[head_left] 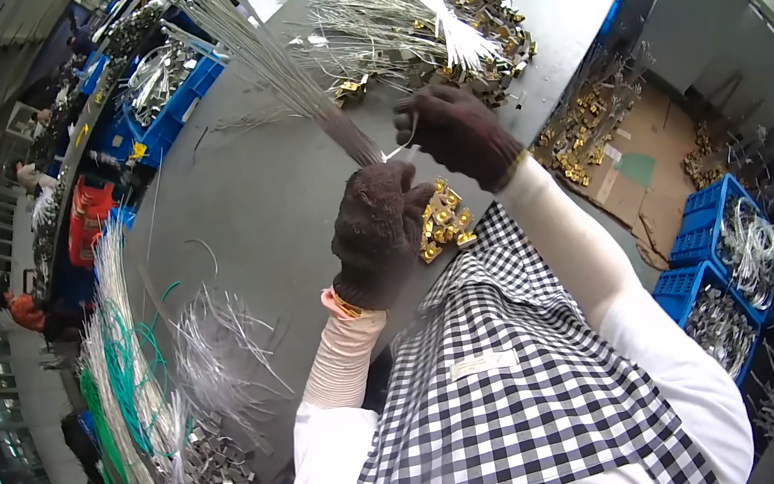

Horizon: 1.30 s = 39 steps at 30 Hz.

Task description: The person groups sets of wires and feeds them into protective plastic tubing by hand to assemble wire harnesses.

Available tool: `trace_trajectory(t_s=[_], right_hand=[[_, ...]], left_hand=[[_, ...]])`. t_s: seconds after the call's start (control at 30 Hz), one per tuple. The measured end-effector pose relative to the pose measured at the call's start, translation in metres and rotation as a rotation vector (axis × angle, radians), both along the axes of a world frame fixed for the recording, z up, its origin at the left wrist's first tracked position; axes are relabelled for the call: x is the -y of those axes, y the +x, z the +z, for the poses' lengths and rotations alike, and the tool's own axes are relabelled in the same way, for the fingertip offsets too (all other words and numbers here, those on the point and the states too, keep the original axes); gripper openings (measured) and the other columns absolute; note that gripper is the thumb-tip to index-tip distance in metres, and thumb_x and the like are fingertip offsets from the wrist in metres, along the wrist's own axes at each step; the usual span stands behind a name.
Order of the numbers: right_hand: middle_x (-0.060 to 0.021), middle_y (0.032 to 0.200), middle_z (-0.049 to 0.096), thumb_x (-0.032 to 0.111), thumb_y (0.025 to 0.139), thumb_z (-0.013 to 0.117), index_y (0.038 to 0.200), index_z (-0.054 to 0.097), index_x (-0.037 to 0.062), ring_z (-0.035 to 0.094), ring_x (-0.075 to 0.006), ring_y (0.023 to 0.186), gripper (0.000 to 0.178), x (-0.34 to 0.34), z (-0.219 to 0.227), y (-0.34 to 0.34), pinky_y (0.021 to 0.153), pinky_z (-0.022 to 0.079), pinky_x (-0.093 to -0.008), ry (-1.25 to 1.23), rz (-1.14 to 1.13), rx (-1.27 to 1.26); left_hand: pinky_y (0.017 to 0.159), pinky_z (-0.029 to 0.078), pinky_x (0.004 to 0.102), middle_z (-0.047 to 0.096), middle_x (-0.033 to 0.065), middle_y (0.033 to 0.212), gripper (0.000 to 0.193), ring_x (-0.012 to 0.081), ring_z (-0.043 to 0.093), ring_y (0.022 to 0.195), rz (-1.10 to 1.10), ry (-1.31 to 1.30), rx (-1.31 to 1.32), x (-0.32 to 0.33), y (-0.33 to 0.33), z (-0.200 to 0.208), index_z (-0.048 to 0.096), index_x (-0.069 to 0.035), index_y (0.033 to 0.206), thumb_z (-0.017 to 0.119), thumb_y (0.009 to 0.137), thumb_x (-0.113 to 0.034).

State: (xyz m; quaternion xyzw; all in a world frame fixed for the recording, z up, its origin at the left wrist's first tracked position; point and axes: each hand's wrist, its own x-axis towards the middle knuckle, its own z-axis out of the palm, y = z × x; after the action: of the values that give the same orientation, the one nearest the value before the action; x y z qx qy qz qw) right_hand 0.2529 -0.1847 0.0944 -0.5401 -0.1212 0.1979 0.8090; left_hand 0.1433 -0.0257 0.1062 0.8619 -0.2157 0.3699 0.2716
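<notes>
My left hand (380, 233), in a dark glove, is closed around a bundle of thin silvery wires (279, 69) that fans out away from me. At the near end of the bundle, small brass-coloured metal clips (444, 221) stick out below the hand. A thin white tie (400, 150) loops around the wires just above my left fist. My right hand (463, 132), gloved alike, pinches the loose end of that tie, its fingers closed. Both hands are over the grey table (244, 199).
Behind the hands lies a heap of wires with metal clips (488, 13), topped by white ties (455, 29). Loose white ties (217, 350) and long wire bundles (125, 344) lie left. Blue crates (704, 227) stand right, near cardboard (633, 164) holding brass-coloured parts. People are at far left.
</notes>
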Motion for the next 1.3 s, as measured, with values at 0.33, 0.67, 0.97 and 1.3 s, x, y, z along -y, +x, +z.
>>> trace_trajectory(t_s=[0.33,0.67,0.97,1.3], right_hand=[[-0.0142,0.127,0.059,-0.002,0.081,0.072,0.111,0.070,0.0077,0.059,-0.0286,0.118,0.032,0.023,0.034,-0.048,0.099,0.050,-0.0384,-0.363,-0.245,1.057],[-0.0120,0.111,0.067,-0.005,0.079,0.073,0.096,0.070,0.0058,0.064,-0.0265,0.106,0.020,0.017,0.001,-0.034,0.088,0.054,-0.0385,-0.288,-0.126,0.996],[-0.0127,0.104,0.066,0.006,0.079,0.078,0.102,0.070,0.0041,0.065,-0.0303,0.100,0.024,0.006,0.036,-0.040,0.083,0.055,-0.0411,-0.601,-0.192,1.237],[-0.0111,0.095,0.067,0.002,0.084,0.073,0.098,0.071,0.0020,0.067,-0.0213,0.088,0.014,-0.005,-0.007,-0.044,0.075,0.054,-0.0333,-0.481,-0.080,0.712]], left_hand=[[0.070,0.056,0.0394,0.069,0.0131,0.093,0.020,0.0332,0.069,0.081,0.152,0.091,0.074,-0.012,-0.005,-0.005,0.065,-0.006,0.107,0.070,0.088,-0.009],[0.078,0.056,0.0336,0.072,0.0137,0.097,0.013,0.0242,0.071,0.091,-0.077,-0.540,-0.569,-0.027,-0.016,0.013,0.064,0.000,0.105,0.066,0.093,-0.006],[0.071,0.049,0.0245,0.070,0.0031,0.094,0.017,0.0079,0.058,0.077,-0.048,-0.444,-0.596,-0.031,-0.011,0.016,0.066,0.000,0.109,0.063,0.092,-0.001],[0.075,0.053,0.0284,0.073,0.0072,0.095,0.018,0.0152,0.066,0.084,-0.269,-0.911,-0.815,-0.034,-0.010,0.016,0.070,-0.001,0.102,0.071,0.084,0.001]])
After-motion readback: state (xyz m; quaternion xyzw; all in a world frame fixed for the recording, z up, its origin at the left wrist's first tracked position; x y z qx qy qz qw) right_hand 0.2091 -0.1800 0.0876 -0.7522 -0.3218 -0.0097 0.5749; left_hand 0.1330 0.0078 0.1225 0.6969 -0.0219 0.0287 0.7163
